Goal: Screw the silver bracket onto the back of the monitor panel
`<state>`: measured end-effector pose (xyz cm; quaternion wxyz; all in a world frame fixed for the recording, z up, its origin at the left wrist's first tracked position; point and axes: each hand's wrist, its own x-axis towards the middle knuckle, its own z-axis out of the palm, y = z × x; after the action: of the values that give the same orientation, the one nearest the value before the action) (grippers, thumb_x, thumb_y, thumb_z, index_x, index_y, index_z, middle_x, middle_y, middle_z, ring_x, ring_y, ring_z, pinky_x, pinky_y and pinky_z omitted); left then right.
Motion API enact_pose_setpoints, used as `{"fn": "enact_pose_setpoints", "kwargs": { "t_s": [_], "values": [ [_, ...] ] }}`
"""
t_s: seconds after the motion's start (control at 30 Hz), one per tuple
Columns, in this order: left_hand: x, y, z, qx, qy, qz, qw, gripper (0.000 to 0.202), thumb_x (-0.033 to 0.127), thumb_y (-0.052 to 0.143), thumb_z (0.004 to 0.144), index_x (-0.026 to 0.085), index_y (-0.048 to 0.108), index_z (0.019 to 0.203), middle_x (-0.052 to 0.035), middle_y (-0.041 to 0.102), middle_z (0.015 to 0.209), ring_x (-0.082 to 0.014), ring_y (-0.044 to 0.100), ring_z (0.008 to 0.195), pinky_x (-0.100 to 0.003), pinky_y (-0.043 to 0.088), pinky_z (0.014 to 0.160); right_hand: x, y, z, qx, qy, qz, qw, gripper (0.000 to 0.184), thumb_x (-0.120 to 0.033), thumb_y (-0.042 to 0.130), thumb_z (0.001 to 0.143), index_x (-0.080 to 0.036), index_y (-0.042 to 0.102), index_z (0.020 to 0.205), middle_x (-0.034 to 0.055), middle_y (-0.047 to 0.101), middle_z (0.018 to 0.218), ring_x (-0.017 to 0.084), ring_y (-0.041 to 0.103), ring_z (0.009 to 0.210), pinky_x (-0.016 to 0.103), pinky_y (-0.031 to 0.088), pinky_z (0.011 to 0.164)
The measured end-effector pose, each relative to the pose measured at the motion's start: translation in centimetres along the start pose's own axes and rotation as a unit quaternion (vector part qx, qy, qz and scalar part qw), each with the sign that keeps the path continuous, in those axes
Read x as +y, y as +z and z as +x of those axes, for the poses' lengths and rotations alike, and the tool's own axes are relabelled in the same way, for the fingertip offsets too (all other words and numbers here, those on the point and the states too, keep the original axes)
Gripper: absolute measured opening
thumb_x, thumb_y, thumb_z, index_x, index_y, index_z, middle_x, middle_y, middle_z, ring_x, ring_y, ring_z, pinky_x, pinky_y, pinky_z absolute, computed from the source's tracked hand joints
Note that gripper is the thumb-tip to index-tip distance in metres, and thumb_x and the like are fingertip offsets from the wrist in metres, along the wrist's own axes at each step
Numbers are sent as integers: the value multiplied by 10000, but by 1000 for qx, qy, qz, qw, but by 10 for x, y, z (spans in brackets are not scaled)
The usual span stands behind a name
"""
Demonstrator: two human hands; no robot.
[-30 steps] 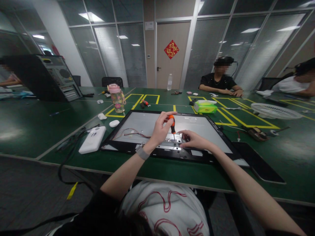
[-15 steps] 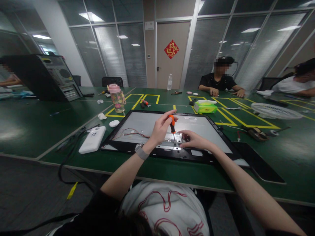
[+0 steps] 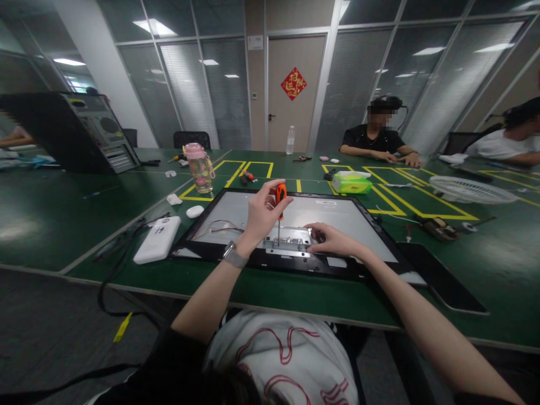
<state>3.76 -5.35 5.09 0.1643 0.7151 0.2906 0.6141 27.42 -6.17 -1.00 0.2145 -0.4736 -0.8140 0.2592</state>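
Note:
My left hand (image 3: 260, 216) is closed around the orange and black handle of a screwdriver (image 3: 281, 194). The screwdriver stands nearly upright, its shaft reaching down to the left part of a silver metal bracket (image 3: 294, 232). That bracket lies on the back of a flat display panel (image 3: 352, 216) with a black frame. At the bracket's right end, my right hand (image 3: 335, 241) has its thumb and fingers closed on the edge; the fingertips are partly hidden. Thin wires (image 3: 221, 226) run over the panel left of the bracket.
Left of the panel are a white power bank (image 3: 157, 241), a small white case (image 3: 194, 211) and a pink-lidded bottle (image 3: 198, 169). A green tissue pack (image 3: 351, 183) lies behind it. On the right are a black slab (image 3: 442, 275) and a white fan grille (image 3: 472, 190). Other people sit across.
My left hand has moved the screwdriver left along the bracket and now holds it more upright. My right hand stays at the bracket's right end.

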Motion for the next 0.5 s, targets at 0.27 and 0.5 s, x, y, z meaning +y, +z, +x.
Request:
{"fn": "enact_pose_setpoints", "kwargs": {
  "t_s": [0.27, 0.5],
  "values": [
    [-5, -1, -2, -9, 58, 123, 991, 363, 353, 671, 815, 220, 580, 1140, -12, 646, 912, -104, 538, 627, -248, 460, 636, 1, 1, 1, 7, 2, -2, 1000, 670, -468, 746, 657, -165, 572, 1228, 31, 562, 860, 195, 535, 788, 312, 439, 713],
    [-6, 2, -5, -46, 61, 142, 987, 354, 340, 664, 822, 211, 566, 1136, -21, 651, 965, -103, 561, 653, -247, 467, 675, 1, 1, 0, 8, 2, -12, 1000, 675, -454, 748, 670, -163, 558, 1249, 38, 571, 883, 193, 539, 794, 316, 446, 719]
  ]
}}
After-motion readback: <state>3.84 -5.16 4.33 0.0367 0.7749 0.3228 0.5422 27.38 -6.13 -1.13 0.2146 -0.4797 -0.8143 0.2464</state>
